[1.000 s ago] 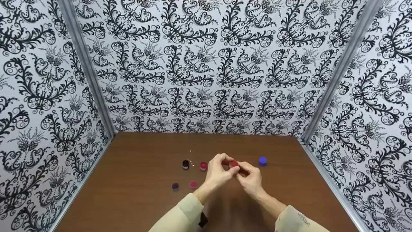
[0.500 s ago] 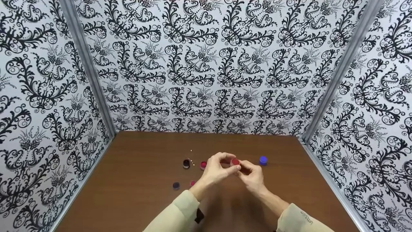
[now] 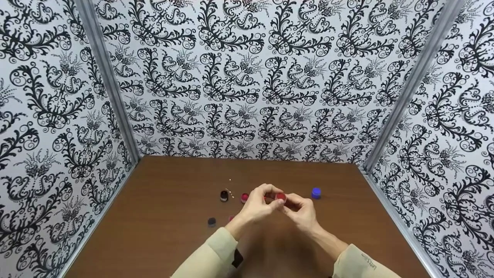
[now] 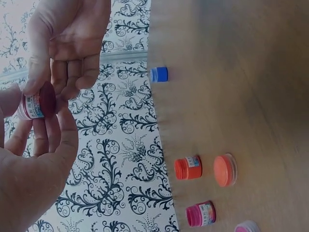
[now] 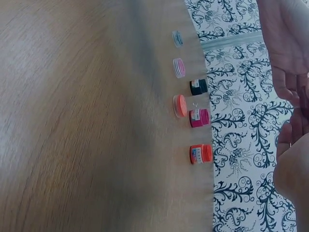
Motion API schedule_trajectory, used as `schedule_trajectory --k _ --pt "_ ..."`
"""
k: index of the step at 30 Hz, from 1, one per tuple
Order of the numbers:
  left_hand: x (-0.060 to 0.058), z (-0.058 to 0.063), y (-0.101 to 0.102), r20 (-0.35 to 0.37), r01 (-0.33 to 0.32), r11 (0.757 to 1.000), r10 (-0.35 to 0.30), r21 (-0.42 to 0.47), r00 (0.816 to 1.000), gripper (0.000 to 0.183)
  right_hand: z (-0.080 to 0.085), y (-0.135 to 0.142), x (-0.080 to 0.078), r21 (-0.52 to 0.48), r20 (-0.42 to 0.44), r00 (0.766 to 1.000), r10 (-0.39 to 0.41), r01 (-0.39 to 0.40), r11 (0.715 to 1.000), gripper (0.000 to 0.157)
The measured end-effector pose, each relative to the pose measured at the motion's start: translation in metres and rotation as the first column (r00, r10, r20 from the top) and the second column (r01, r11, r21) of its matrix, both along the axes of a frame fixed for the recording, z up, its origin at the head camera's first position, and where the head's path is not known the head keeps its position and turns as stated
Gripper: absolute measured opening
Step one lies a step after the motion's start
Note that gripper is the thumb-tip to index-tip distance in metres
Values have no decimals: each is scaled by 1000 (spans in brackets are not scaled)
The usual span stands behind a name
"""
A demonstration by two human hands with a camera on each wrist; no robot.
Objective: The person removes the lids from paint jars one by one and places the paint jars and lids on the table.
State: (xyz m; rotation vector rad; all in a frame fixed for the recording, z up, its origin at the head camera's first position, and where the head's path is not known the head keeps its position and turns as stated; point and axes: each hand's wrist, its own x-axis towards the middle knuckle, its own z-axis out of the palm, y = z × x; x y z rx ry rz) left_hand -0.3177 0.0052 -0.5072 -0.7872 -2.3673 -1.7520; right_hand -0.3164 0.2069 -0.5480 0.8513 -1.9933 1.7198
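Note:
A small dark red paint jar (image 4: 36,105) with a label is held up over the table between both hands. My left hand (image 3: 259,202) grips it with thumb and fingers from the left. From the other side my right hand (image 3: 303,214) pinches the same jar, its thumb on the jar's edge in the left wrist view. The red round end (image 3: 280,197) shows between the fingertips in the head view. In the right wrist view the hands are at the right edge, and the jar is mostly hidden.
On the brown table (image 3: 173,185) stand a blue jar (image 3: 316,193), an uncapped black jar (image 3: 224,196), a magenta jar (image 5: 199,118) and an orange jar (image 5: 200,153). Nearer lie a dark lid (image 3: 211,222), a pink lid (image 5: 179,68) and an orange lid (image 5: 180,106). Patterned walls surround the table.
Both hands stay on the red jar, which has tilted slightly between the fingers. The left forearm has shifted a little left and covers more of the pink lid.

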Motion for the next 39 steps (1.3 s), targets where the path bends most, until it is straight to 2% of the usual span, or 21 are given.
schedule_trajectory --k 3,6,14,21,25,28,31,35,39 --pt "1 -2 3 19 -19 999 18 32 1000 18 0 0 0 -9 -13 1000 0 0 1000 27" --pt "3 -3 7 28 -50 995 48 89 998 20 0 -4 0 -41 -13 999 -32 31 999 28" --pt "5 -5 18 60 -122 967 111 223 992 26 0 -11 1 -110 -37 994 -104 100 989 28" --pt "4 -7 21 115 -161 959 137 235 984 28 0 -9 0 -92 -44 992 -119 115 989 29" --pt "2 -4 18 112 -142 962 118 233 987 36 3 -6 0 -89 -55 994 -99 94 992 28" --pt "-1 -2 13 99 -103 970 83 219 992 41 4 -5 -1 -90 -46 997 -62 58 994 30" --pt "-3 -1 8 54 -48 983 39 176 998 41 5 -3 0 -80 -24 999 -40 38 996 29" --pt "-4 -1 3 -33 7 996 -4 93 999 36 5 -3 0 -49 -2 999 -54 54 997 25" --pt "-4 -2 1 -63 39 997 -35 72 997 32 5 -2 1 -30 10 998 -64 65 997 23"
